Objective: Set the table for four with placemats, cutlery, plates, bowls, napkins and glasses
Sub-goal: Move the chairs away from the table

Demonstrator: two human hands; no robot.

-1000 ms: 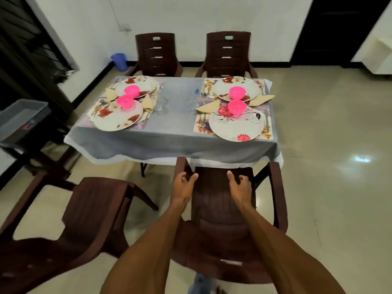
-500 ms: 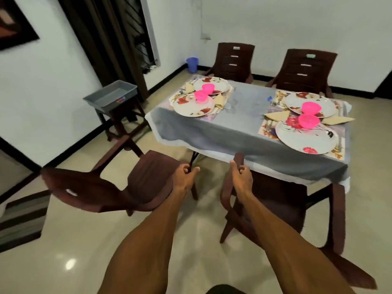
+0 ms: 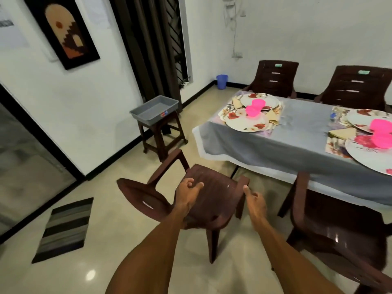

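We look down on a tabletop [image 3: 297,143] at the right of the frame that seems very nearly laid: near its left end sit two floral plates [image 3: 246,122] on placemats, each carrying a pink bowl [image 3: 253,110], with folded napkins [image 3: 273,118] tucked beside them and a glint of cutlery [image 3: 229,107] at the far corner. At the right edge of the frame we catch two more plates with pink bowls and another napkin, partly cut off. Glasses we can only faintly make out on the grey cloth, so we cannot say all four are there. Down at lower centre, both hands reach toward a brown chair [image 3: 212,194] turned away from the tabletop: the left hand [image 3: 187,193] hovers over the seat, its grip loosely curled and holding nothing, while the right hand [image 3: 255,200] is open with a fingertip at the armrest. We judge the settings done and the chairs the last thing left.
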